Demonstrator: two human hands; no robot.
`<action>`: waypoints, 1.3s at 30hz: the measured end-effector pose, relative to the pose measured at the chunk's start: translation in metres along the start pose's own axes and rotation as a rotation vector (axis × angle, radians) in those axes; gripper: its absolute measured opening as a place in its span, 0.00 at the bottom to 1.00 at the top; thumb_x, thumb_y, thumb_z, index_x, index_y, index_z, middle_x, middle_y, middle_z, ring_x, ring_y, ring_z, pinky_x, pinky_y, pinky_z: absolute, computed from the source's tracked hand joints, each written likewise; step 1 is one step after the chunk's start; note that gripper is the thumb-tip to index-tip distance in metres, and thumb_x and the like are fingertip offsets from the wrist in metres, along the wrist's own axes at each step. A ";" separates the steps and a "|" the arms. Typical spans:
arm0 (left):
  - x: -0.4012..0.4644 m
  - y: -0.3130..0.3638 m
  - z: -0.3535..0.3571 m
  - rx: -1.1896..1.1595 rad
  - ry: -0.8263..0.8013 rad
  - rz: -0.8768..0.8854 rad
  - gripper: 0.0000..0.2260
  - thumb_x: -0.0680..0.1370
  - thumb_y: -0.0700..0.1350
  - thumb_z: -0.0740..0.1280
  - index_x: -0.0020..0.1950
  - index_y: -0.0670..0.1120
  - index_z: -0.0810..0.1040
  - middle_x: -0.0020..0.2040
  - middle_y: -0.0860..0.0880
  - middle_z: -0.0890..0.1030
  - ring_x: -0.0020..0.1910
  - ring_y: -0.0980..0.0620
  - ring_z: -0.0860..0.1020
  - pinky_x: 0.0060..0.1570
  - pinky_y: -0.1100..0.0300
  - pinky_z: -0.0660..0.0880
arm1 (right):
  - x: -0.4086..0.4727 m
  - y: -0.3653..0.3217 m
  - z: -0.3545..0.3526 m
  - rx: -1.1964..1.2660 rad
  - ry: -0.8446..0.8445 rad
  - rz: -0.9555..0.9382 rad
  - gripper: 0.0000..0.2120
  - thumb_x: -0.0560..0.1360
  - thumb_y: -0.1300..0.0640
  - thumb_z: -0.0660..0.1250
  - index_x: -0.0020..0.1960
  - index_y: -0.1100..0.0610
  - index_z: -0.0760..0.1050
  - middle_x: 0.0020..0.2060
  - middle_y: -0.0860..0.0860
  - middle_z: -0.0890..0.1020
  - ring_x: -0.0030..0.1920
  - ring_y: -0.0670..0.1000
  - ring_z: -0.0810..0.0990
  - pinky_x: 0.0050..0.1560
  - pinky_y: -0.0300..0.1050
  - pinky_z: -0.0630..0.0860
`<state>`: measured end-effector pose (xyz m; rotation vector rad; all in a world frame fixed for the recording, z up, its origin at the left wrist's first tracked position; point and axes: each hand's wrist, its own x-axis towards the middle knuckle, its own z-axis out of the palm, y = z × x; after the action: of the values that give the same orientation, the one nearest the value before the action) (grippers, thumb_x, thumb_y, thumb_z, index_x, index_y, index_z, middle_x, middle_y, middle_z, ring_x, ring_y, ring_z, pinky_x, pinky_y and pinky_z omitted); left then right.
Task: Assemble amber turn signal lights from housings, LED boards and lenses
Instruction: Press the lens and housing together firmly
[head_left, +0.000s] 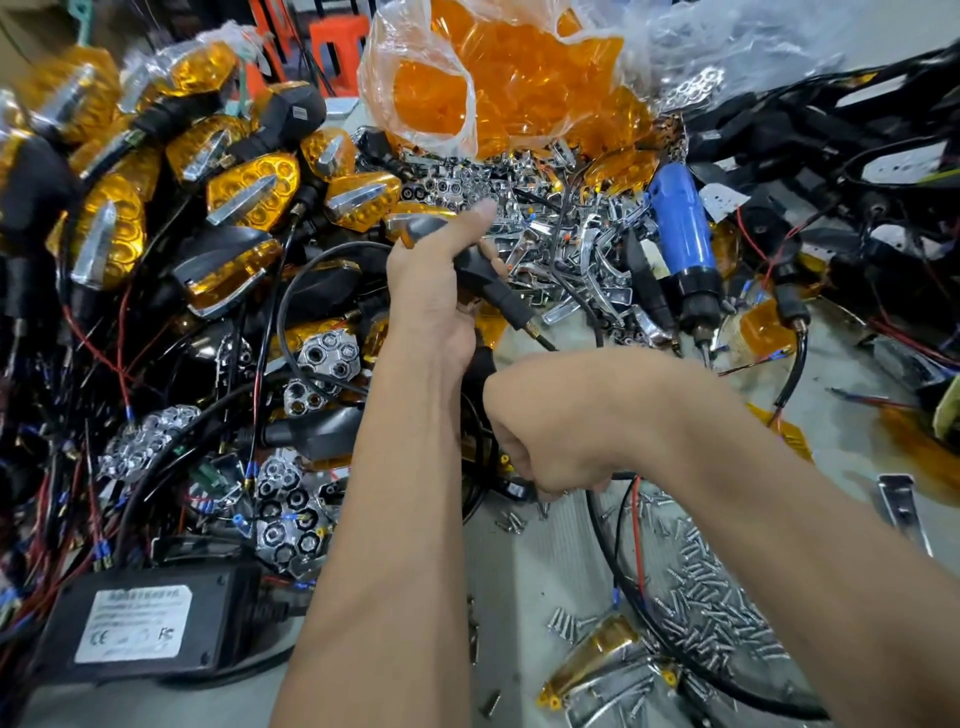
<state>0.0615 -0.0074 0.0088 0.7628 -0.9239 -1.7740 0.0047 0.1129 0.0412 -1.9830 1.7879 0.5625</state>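
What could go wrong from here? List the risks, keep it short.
1. The left hand holds the black housing above the chrome parts pile; a slipped grip could drop it in.
2. The right hand works among wires that could snag.
3. Loose screws lie under the forearm and may scatter.

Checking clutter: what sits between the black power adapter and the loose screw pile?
Head view: the person's left forearm crosses between the power adapter and the screw pile, plus bare table with a few stray screws.
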 end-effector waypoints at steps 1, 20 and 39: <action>0.002 -0.002 -0.002 0.017 0.006 0.008 0.09 0.76 0.35 0.73 0.51 0.38 0.74 0.33 0.45 0.76 0.28 0.50 0.75 0.32 0.59 0.75 | 0.000 0.001 0.000 0.002 -0.010 -0.014 0.06 0.77 0.60 0.71 0.53 0.58 0.84 0.42 0.53 0.87 0.33 0.48 0.83 0.25 0.36 0.71; -0.008 -0.003 0.003 -0.053 -0.261 -0.161 0.18 0.82 0.57 0.63 0.41 0.45 0.73 0.33 0.46 0.76 0.26 0.48 0.72 0.25 0.62 0.69 | 0.011 0.090 -0.029 1.232 0.954 -0.236 0.02 0.75 0.69 0.74 0.48 0.67 0.84 0.34 0.58 0.86 0.33 0.51 0.85 0.34 0.39 0.81; -0.007 -0.012 0.015 0.139 -0.248 -0.116 0.29 0.81 0.70 0.56 0.37 0.45 0.69 0.30 0.44 0.70 0.24 0.47 0.70 0.22 0.61 0.68 | 0.031 0.100 -0.009 1.268 0.906 -0.406 0.04 0.75 0.66 0.76 0.43 0.59 0.86 0.37 0.63 0.84 0.34 0.56 0.85 0.34 0.39 0.80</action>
<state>0.0463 0.0061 0.0069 0.7055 -1.1991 -1.9520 -0.0920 0.0731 0.0281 -1.5087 1.3461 -1.4441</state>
